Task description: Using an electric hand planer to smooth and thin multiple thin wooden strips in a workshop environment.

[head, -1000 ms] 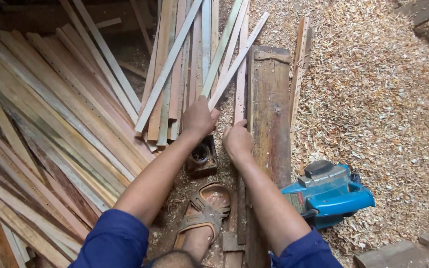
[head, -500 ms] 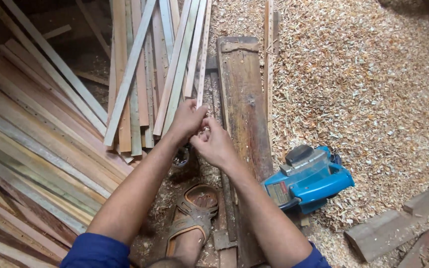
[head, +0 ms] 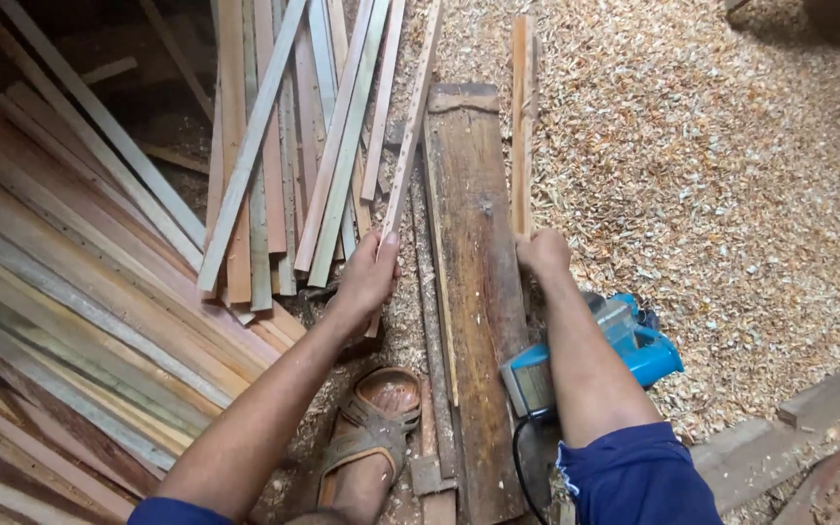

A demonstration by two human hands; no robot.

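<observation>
The dark plank [head: 476, 282] runs up the middle of the floor. To its left, the left hand [head: 369, 275] has its fingers curled around a thin pale slat [head: 406, 146] that slants off toward the strip pile [head: 274, 165]. Along the plank's right edge, the right hand [head: 542, 253] closes in a fist on a reddish slat [head: 521, 117]. A blue power planer [head: 624, 352] sits just right of the plank, on wood shavings [head: 731, 194].

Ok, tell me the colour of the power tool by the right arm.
Bright blue power tool with a grey front, head view.

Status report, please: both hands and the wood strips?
Left hand grips one thin strip. Right hand grips another strip, beside the plank. Blue planer by right forearm.
</observation>
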